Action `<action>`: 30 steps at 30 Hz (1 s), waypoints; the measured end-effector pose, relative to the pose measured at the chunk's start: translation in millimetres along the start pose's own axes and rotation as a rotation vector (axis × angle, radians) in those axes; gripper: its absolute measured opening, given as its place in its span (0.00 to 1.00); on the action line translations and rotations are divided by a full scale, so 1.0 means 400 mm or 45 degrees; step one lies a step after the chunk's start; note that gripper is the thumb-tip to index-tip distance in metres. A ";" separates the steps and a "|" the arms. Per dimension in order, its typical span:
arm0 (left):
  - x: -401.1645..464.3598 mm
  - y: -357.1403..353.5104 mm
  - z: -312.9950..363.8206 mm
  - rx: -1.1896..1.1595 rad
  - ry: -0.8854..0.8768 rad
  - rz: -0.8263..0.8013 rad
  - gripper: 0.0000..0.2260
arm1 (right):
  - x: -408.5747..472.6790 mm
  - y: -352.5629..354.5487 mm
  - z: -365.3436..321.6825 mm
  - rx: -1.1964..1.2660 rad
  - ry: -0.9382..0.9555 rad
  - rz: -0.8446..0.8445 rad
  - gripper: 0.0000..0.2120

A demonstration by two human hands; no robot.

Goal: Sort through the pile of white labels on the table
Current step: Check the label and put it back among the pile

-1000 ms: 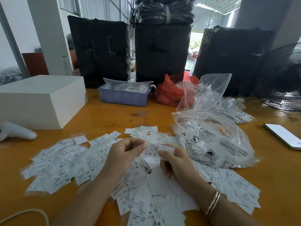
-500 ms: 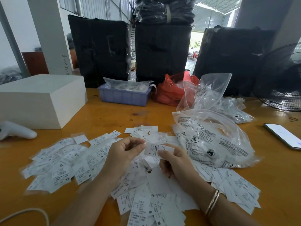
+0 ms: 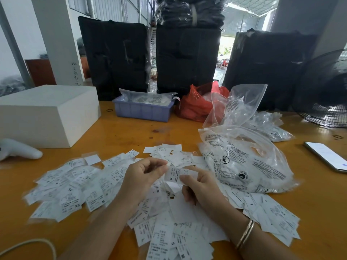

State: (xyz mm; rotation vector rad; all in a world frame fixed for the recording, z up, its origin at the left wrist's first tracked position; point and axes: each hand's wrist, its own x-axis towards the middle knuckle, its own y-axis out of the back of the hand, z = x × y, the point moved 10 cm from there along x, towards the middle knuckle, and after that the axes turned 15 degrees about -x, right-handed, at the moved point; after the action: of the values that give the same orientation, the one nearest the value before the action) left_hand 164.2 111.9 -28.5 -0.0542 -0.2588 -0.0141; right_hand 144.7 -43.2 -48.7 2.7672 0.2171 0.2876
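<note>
Far left on the orange tabletop (image 3: 120, 136) there's a white handheld gadget (image 3: 18, 150) lying in front of a big white box (image 3: 47, 113). Next over, the pile of white labels (image 3: 75, 184) fans across the front middle of the tabletop, size letters like XS, M and S showing. The left hand (image 3: 142, 177) hovers over the pile with fingers curled, thumb and forefinger pinching the left edge of one label (image 3: 177, 174) marked S. The right hand (image 3: 202, 186) pinches that same label's right end, gold bangle (image 3: 246, 234) on the wrist. Behind sit a blue tray (image 3: 142, 110) and red bag (image 3: 197, 104). Right of the hands, a printed clear plastic bag (image 3: 244, 162) lies on some labels, then a phone (image 3: 326, 155) at the far right.
</note>
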 end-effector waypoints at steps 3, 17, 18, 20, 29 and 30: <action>-0.001 -0.013 -0.002 -0.014 0.011 -0.067 0.02 | -0.002 -0.001 -0.005 -0.007 -0.004 -0.005 0.09; -0.004 -0.013 -0.033 -0.100 0.094 0.017 0.06 | -0.008 0.052 -0.038 -0.205 0.082 0.341 0.11; -0.005 -0.015 -0.035 -0.102 0.095 0.018 0.05 | -0.007 0.047 -0.038 -0.242 0.072 0.329 0.10; -0.008 -0.021 -0.035 -0.120 0.103 0.010 0.04 | -0.005 0.028 -0.039 -0.313 0.069 0.291 0.11; -0.009 -0.008 -0.031 -0.127 0.095 0.047 0.05 | -0.035 0.052 -0.090 -0.419 0.239 0.448 0.18; -0.010 -0.010 -0.028 -0.124 0.088 0.040 0.06 | -0.035 0.048 -0.093 -0.470 0.246 0.446 0.18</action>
State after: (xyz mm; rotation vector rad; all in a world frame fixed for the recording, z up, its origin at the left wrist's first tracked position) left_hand 163.2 107.1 -39.9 -0.1546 -0.1877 0.0028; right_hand 125.0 -51.3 -10.1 2.3962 -0.2546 0.6175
